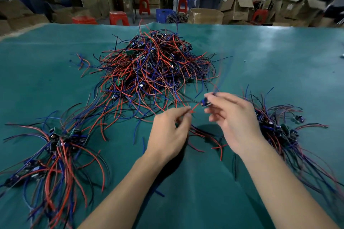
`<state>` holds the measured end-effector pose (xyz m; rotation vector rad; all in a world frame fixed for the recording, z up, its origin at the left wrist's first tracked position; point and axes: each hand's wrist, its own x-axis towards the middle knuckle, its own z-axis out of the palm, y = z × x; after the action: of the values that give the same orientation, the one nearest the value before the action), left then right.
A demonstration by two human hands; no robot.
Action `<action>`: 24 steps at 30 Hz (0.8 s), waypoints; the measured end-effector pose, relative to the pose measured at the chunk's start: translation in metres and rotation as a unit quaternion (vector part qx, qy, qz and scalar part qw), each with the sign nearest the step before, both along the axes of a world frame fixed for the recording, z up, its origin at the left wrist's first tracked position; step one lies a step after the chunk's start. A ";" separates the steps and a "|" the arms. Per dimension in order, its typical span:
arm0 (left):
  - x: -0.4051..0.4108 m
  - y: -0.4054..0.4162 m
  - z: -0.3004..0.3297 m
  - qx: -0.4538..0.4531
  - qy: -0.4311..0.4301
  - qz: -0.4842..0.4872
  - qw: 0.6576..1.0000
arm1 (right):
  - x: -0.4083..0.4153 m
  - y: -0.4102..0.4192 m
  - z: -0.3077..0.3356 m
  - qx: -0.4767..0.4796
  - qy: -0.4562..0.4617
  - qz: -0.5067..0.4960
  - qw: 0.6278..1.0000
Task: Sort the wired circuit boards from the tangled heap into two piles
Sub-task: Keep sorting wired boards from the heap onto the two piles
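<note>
The right hand [234,121] is pinching a small blue-and-green circuit board [205,102] between thumb and fingertips, holding it up off the teal cloth-covered surface [279,57]. The left hand [167,132], just beside it, is curling its fingers around the thin red wire [194,108] trailing from that board, thumb and forefinger nearly closed on it; blur is hiding the exact contact. Beyond both hands, the big tangled heap of red, blue and black wired boards [154,67] is lying in the middle of the surface, its nearest strands reaching almost to the fingertips. Outward of the left hand and nearer the person, one sorted pile of wired boards [55,152] is spreading out. Close against the outer side of the right hand, a second sorted pile [279,128] is resting, partly hidden behind the wrist.
</note>
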<state>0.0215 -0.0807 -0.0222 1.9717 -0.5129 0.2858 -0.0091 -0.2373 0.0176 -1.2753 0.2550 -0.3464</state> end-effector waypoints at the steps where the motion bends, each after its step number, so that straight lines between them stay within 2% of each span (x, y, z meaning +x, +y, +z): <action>1: 0.001 0.000 -0.001 -0.013 0.015 -0.003 1.000 | -0.001 -0.004 0.004 0.064 -0.005 0.010 0.998; 4: 0.004 -0.001 -0.003 -0.026 0.043 -0.005 0.999 | -0.002 -0.012 0.014 0.212 -0.012 0.045 0.976; 6: 0.005 -0.002 -0.003 -0.054 0.068 -0.004 0.996 | -0.002 -0.016 0.015 0.242 -0.017 0.072 0.967; 8: 0.006 -0.002 -0.002 -0.107 0.101 -0.012 0.989 | -0.003 -0.017 0.014 0.213 -0.009 0.101 0.972; 10: 0.006 -0.001 0.003 -0.187 0.154 -0.044 0.969 | -0.004 -0.014 0.012 0.141 0.007 0.129 0.982; 12: 0.005 0.000 0.012 -0.279 0.254 -0.098 0.921 | -0.003 -0.007 0.007 0.066 0.021 0.154 0.986; 14: 0.005 0.002 0.017 -0.296 0.317 -0.154 0.888 | -0.001 0.000 0.002 0.020 0.029 0.171 0.985; 18: 0.000 0.002 0.016 -0.216 0.290 -0.220 0.906 | 0.000 0.008 -0.005 -0.043 0.045 0.133 0.989; 24: -0.002 0.003 0.014 -0.192 0.262 -0.215 0.921 | 0.003 0.007 -0.011 -0.142 0.010 0.036 0.989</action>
<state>0.0200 -0.0778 -0.0078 1.4221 -0.4767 -0.3887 -0.0064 -0.2306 0.0069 -1.5658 0.1807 -0.3161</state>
